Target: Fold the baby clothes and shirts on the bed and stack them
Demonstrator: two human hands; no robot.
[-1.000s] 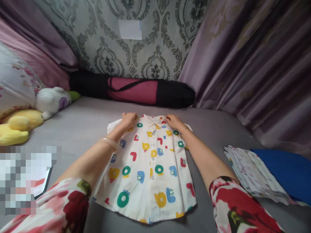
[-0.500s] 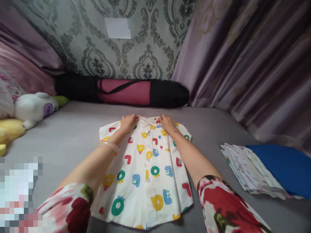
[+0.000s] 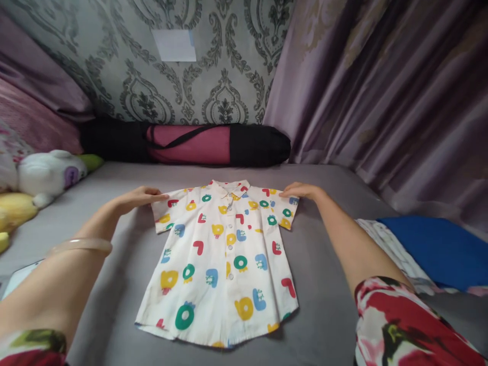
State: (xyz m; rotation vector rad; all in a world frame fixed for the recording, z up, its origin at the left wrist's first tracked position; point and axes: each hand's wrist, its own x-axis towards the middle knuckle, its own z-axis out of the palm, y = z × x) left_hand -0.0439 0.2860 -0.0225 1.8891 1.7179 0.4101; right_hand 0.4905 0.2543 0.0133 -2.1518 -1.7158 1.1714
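A white short-sleeved button-up shirt [image 3: 213, 249] lies face up and spread out. Red, yellow, green and blue letter shapes cover it, and its collar points away from me. At the outer edge of the left sleeve, my left hand [image 3: 143, 198] has its fingers closed on the fabric. My right hand [image 3: 303, 190] pinches the top of the opposite sleeve, fingertips on the cloth. Both sleeves lie stretched out to the sides.
Folded light clothes [image 3: 396, 249] and a blue folded cloth [image 3: 438, 249] lie to the right. A black and maroon long bag [image 3: 190, 145] rests along the wall. Plush toys [image 3: 49, 175] sit at the left, on the grey sheet [image 3: 320, 315]. Purple curtains [image 3: 362, 91] hang at right.
Both hands have moved outward from the shoulders beside the collar to the sleeves. The sleeves now lie straighter, and the view has shifted slightly.
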